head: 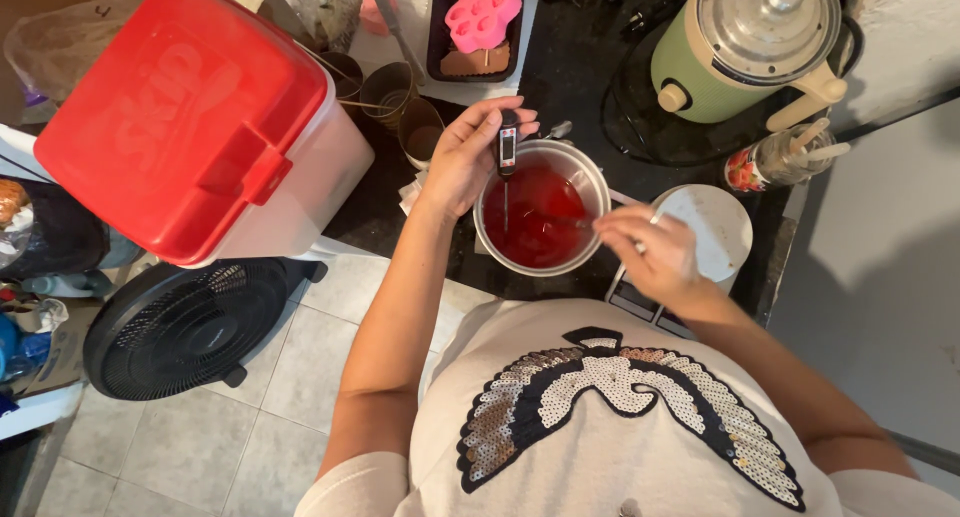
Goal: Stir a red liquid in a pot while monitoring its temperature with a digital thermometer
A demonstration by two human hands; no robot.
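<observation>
Left hand (468, 155) gripping the head of a slim black digital probe thermometer (508, 149), its metal stem dipping into red liquid in a round metal pot (541, 217) that stands on the dark worktop (580, 67) between the two hands. Right hand (655, 252) closed on a thin stirring utensil (570, 220), mostly hidden, reaching into the same liquid. Beyond the left hand: a pink silicone mould (483, 12); beyond the right: a green lidded cooker (745, 47). Left of the left hand: a red-lidded white plastic box (200, 117).
</observation>
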